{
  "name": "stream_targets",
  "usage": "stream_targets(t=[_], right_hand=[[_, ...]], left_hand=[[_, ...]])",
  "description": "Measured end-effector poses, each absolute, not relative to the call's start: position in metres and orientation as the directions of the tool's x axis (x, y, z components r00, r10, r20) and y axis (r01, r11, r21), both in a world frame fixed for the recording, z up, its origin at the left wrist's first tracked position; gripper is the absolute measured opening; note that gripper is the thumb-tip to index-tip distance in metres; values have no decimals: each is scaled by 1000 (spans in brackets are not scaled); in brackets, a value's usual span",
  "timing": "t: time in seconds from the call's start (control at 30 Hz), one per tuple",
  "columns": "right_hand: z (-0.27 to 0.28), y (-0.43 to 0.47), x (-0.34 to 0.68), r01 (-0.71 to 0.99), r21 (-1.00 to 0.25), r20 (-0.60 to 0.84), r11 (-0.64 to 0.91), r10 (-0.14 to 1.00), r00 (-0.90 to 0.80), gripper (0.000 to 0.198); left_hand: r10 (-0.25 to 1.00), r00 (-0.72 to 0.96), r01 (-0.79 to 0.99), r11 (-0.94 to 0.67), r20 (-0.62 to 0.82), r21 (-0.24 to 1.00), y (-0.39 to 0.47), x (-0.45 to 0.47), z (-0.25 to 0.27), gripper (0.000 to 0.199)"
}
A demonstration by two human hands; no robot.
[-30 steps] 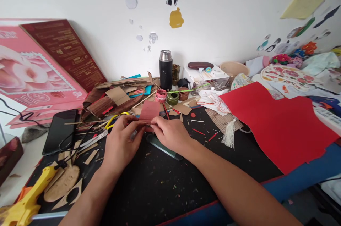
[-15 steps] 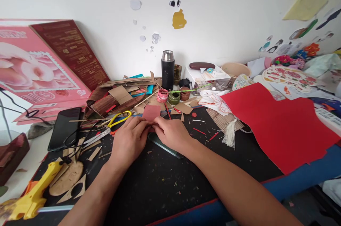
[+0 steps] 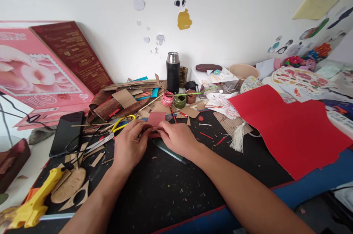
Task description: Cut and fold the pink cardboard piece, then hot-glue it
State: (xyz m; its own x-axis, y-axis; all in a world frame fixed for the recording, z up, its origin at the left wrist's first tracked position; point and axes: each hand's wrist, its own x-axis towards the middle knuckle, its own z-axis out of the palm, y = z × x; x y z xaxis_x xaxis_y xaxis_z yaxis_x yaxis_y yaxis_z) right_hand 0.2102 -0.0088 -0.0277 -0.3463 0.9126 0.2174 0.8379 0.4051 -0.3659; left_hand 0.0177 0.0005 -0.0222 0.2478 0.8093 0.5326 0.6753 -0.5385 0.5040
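Left hand (image 3: 130,144), right hand (image 3: 178,136), both pinching pink card (image 3: 156,118), fingertips farther apart than half a second ago

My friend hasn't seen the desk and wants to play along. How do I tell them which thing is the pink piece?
Find the tall black flask by the wall, then come down past the pink jar to the left hand and right hand. The pink piece shows just beyond them. It's flat, unlike the round jar, and pink, unlike the brown scraps nearby.
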Motion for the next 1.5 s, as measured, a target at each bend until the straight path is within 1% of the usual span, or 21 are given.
stream_targets(t=[0.07, 0.17, 0.23, 0.3, 0.4, 0.53, 0.63, 0.73, 0.93, 1.03, 1.13, 1.23, 1.5], right_hand=[[-30, -8, 211, 833, -378, 223, 405, 913, -343, 21], [-31, -8, 212, 817, -400, 251, 414, 907, -337, 19], [-30, -8, 211, 800, -412, 270, 437, 896, -351, 18], [-29, -9, 211, 779, -420, 291, 467, 882, -372, 17], [-29, -10, 211, 763, -414, 332, 496, 863, -381, 18], [-33, -10, 212, 754, -392, 394, 527, 837, -380, 20], [-36, -10, 211, 733, -400, 396, 551, 825, -404, 19], [-35, -10, 210, 716, -450, 380, 534, 840, -387, 18], [-29, -10, 210, 607, -677, 345, 415, 909, -236, 15], [-29, -9, 211, 555, -731, 356, 396, 916, -185, 16], [-29, -8, 211, 542, -739, 365, 401, 914, -179, 18], [-29, -10, 211, 546, -722, 375, 425, 903, -208, 20], [-26, -14, 210, 561, -678, 375, 475, 880, -291, 23]], left_hand=[[844, 178, 683, -476, 506, 553, 1, 16, -20, 23], [892, 57, 688, -360, 448, 630, 5, 12, -20, 31], [924, -9, 674, -277, 383, 685, 8, 10, -21, 37], [954, -42, 641, -203, 298, 740, 11, 9, -22, 44], [988, -16, 569, -117, 153, 814, 13, 8, -22, 50], [989, 124, 446, 18, -81, 895, 10, 10, -19, 59], [967, 188, 334, 100, -171, 937, 9, 12, -18, 59], [968, 184, 230, 128, -172, 965, 10, 14, -19, 56], [987, 98, 73, 118, -125, 990, 12, 13, -21, 53], [991, 51, 13, 121, -122, 993, 11, 13, -20, 54], [991, 16, -36, 133, -133, 990, 10, 13, -18, 58], [989, 1, -81, 145, -145, 986, 9, 15, -18, 61], [988, 29, -134, 156, -154, 979, 9, 19, -21, 61]])
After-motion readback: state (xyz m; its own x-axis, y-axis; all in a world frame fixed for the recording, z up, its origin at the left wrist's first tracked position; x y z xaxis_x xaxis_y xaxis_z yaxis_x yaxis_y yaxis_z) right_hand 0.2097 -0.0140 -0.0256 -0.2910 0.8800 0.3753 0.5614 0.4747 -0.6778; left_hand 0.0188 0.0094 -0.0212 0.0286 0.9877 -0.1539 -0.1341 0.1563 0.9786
